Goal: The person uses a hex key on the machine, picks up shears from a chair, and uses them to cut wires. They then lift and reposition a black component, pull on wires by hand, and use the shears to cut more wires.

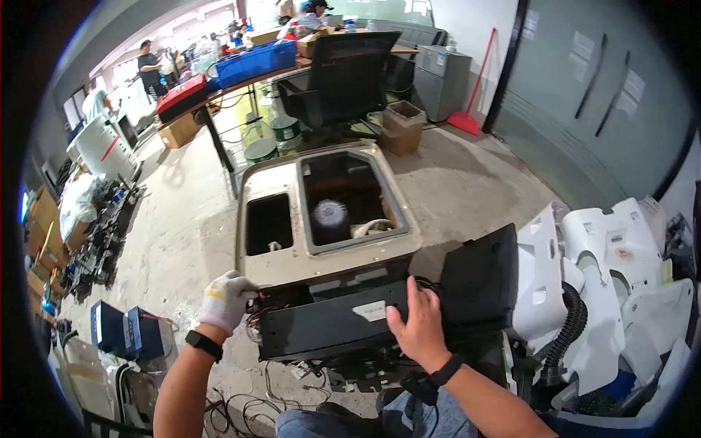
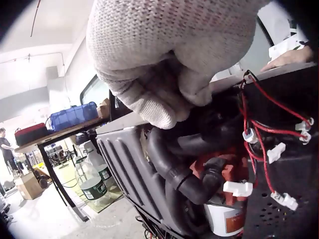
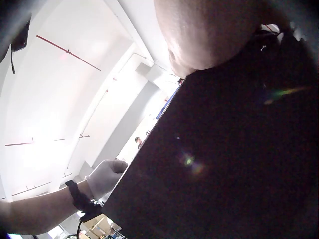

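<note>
A long black panel [image 1: 321, 330] with a torn white label [image 1: 370, 311] spans the front of a beige machine body [image 1: 281, 271]. At its left end my gloved left hand [image 1: 224, 301] curls its fingers and thumb about a small dark part, mostly hidden by the glove [image 2: 169, 55]. Bent black hoses [image 2: 182, 172] lie just below those fingertips, with red wires [image 2: 264, 128] and white connectors [image 2: 238, 189] beside them. Toward the panel's right end, my bare right hand [image 1: 422, 330] lies on it with fingers extended and thumb spread.
Two framed openings [image 1: 358, 201] show in the beige top. White plastic shells [image 1: 540, 270] and a ribbed black hose [image 1: 573, 321] crowd the right side. Loose cables [image 1: 252, 405] trail over the floor before my knees. Blue boxes [image 1: 125, 332] stand at left, an office chair [image 1: 343, 80] behind.
</note>
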`<state>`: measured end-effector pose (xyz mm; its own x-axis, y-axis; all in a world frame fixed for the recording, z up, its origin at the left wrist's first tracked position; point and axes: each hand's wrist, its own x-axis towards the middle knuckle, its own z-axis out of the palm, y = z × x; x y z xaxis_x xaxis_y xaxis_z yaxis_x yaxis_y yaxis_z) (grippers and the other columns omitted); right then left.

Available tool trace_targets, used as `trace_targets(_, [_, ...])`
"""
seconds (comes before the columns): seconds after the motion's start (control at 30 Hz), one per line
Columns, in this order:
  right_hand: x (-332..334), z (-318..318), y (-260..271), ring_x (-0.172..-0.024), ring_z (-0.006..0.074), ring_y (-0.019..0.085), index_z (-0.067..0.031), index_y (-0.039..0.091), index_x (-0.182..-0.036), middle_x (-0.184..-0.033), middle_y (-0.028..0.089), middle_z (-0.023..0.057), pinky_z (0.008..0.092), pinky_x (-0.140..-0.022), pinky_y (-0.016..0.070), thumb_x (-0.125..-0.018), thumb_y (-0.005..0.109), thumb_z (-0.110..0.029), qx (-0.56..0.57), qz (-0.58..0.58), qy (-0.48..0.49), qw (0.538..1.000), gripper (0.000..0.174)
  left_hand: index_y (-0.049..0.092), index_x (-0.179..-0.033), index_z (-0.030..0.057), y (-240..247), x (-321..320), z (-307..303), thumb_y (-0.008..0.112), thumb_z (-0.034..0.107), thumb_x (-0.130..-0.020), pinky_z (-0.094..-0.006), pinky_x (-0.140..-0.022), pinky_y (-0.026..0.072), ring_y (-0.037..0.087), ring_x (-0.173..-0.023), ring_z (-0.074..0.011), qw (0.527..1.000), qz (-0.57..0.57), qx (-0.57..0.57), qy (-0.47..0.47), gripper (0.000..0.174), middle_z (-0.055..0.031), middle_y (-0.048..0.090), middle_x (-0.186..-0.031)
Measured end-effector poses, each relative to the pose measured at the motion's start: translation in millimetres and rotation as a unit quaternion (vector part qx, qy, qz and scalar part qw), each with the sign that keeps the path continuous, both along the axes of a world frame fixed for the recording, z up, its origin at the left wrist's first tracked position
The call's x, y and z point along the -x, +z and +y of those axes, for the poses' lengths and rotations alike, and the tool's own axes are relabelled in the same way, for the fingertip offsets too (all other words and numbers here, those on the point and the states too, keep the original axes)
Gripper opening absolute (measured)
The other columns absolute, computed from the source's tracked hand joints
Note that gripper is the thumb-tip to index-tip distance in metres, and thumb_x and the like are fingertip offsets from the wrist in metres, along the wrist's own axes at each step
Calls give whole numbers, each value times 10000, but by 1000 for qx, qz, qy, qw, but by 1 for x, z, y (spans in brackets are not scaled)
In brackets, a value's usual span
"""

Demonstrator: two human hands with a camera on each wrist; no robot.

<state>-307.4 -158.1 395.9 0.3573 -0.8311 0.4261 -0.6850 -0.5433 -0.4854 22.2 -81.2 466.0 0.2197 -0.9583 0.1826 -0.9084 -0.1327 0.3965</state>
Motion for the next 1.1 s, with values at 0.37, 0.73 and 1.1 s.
trace_targets(0.37, [0, -1, 2, -1048, 403, 453, 48, 432, -1253, -1055, 559, 230, 484, -923, 354, -825, 569, -334, 10, -9, -14, 1000, 590, 681, -796, 6, 8, -9, -4, 677, 112, -756, -309, -648, 482, 613, -698, -229, 994, 98, -51, 12, 114, -111, 611, -770])
trace_targets(0.73, [-2, -2, 2, -1043, 392, 458, 38, 447, -1246, -1036, 562, 219, 481, -908, 362, -822, 576, -344, 19, -13, -9, 1000, 586, 510, -1140, -5, -57, -68, -30, 654, 132, -794, -312, -720, 501, 622, -801, -215, 963, 213, 62, 150, 399, -138, 605, -945])
trace_targets(1.1, [-1, -4, 4, -1002, 404, 473, 49, 465, -1191, -994, 565, 204, 476, -905, 364, -790, 586, -290, 18, -35, 1, 999, 539, 489, -1242, -40, -56, -81, -34, 520, 158, -893, -269, -722, 514, 615, -801, -156, 944, 316, -49, 76, 402, -148, 639, -963])
